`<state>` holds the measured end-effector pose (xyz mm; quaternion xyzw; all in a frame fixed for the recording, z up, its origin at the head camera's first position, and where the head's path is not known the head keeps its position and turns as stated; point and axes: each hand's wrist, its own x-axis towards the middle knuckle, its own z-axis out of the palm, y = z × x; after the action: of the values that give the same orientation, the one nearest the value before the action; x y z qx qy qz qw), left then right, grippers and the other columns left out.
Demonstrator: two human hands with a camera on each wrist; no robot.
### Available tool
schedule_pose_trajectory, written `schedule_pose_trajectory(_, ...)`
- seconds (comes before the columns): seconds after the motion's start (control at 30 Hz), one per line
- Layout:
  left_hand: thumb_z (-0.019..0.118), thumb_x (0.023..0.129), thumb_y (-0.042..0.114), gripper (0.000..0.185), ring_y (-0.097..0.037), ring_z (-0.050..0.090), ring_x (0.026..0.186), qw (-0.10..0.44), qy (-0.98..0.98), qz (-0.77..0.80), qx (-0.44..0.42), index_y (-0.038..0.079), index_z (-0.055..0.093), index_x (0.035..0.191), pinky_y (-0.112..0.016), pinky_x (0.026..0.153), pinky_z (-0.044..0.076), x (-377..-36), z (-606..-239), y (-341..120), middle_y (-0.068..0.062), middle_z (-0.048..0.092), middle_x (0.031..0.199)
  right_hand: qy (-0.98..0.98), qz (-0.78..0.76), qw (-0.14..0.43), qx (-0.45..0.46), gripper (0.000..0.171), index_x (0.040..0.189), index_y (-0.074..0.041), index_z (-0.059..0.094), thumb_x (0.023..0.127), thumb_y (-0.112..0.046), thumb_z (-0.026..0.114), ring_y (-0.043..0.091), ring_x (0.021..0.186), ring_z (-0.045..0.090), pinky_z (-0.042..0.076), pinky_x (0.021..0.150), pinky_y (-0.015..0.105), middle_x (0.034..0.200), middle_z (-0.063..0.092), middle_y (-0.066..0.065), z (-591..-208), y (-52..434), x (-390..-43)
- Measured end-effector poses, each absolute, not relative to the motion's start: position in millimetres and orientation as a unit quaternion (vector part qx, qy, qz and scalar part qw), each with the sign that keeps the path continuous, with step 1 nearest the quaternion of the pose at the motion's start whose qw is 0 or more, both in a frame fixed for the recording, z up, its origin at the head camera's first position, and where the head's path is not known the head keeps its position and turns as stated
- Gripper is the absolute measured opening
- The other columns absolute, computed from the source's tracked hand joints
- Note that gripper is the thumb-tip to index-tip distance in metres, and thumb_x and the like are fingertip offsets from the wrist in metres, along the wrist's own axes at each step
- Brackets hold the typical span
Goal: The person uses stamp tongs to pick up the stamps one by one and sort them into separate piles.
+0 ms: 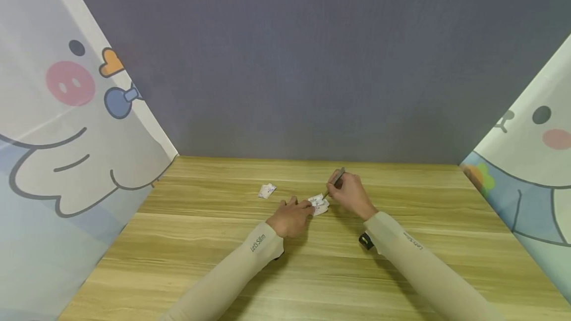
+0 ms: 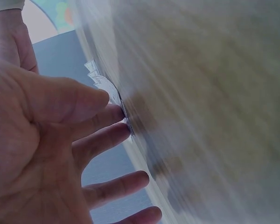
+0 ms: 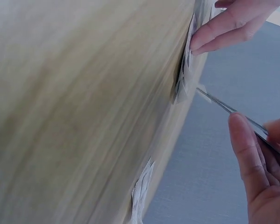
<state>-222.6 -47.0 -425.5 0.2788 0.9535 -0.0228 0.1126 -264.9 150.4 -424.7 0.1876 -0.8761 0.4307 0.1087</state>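
The small white packet (image 1: pixel 319 205) lies mid-bench (image 1: pixel 312 271), pinned flat under the straight fingertips of my left hand (image 1: pixel 290 218). My right hand (image 1: pixel 350 193) has its grip closed on thin metal tweezers (image 1: pixel 334 182), tips at the packet's upper edge. I'd judge it best to keep the left fingers pressing near that edge so the packet can't slide. A second packet (image 1: pixel 266 190) lies apart to the left; the bench edges are well off, with open wood all round.

Packets on the desk (image 1: pixel 312 271) before you.
Your left hand (image 1: pixel 289 218) presses one packet (image 1: pixel 319 205); your right hand (image 1: pixel 350 193) holds tweezers (image 1: pixel 335 181) just right; another packet (image 1: pixel 266 190) lies farther left.
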Motion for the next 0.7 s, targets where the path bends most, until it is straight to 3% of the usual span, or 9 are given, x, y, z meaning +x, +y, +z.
schedule_pose_trajectory(0.3, 0.051, 0.096, 0.011, 0.049, -0.022, 0.036, 0.122, 0.11, 0.957, 0.004, 0.27, 0.028, 0.045, 0.142, -0.047, 0.098, 0.034, -223.4, -428.5, -51.2, 0.007, 0.037, 0.143, -0.869, 0.452, 0.112, 0.171, 0.007, 0.09, -0.005, 0.062, 0.093, -0.01, 0.059, 0.028, 0.068, 0.065, 0.051, 0.053, 0.031, 0.076, 0.066, 0.008, -411.7, 154.8, -263.9)
schedule_pose_trajectory(0.5, 0.051, 0.097, 0.014, 0.047, -0.026, 0.03, 0.133, 0.104, 0.956, 0.043, 0.27, 0.025, 0.044, 0.142, -0.054, 0.103, 0.028, -224.1, -423.4, -58.8, 0.004, 0.037, 0.145, -0.871, 0.439, 0.136, 0.176, 0.006, 0.09, -0.006, 0.062, 0.092, -0.011, 0.062, 0.018, 0.067, 0.064, 0.051, 0.057, 0.032, 0.076, 0.066, 0.001, -398.4, 156.1, -264.0)
schedule_pose_trajectory(0.7, 0.05, 0.098, 0.016, 0.045, -0.026, 0.031, 0.132, 0.094, 0.955, 0.072, 0.271, 0.019, 0.043, 0.143, -0.057, 0.103, 0.027, -223.8, -417.7, -69.5, 0.0, 0.036, 0.146, -0.868, 0.436, 0.149, 0.184, 0.003, 0.087, -0.008, 0.063, 0.09, -0.008, 0.063, 0.014, 0.064, 0.063, 0.051, 0.058, 0.034, 0.074, 0.067, 0.001, -392.9, 154.6, -263.4)
